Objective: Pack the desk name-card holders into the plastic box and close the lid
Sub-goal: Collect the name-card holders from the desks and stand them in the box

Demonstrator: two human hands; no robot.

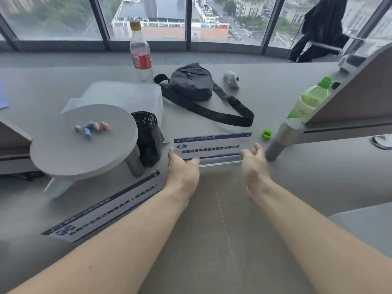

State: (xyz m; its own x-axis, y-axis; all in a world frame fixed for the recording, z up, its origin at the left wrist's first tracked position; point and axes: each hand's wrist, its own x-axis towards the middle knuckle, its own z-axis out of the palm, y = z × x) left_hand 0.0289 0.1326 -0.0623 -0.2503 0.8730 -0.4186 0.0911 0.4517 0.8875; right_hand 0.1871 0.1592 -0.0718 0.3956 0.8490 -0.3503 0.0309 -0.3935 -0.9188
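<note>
At desk centre, the left hand (pixel 184 166) and right hand (pixel 254 164) reach with spread fingers to either end of an upright name-card holder (pixel 212 146) printed with blue Chinese characters; neither grasps it. Another holder (pixel 101 209) stands left. The plastic box (pixel 127 96) sits behind, near a red-labelled bottle (pixel 141 54).

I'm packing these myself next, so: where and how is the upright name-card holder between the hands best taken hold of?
Take the upright name-card holder by its two short ends, one hand per side, as the left hand and right hand are placed. It is wide, thin and clear, standing on a narrow base, so an end grip looks steadier than pinching the face, and likely avoids smudging the printed card.
</note>
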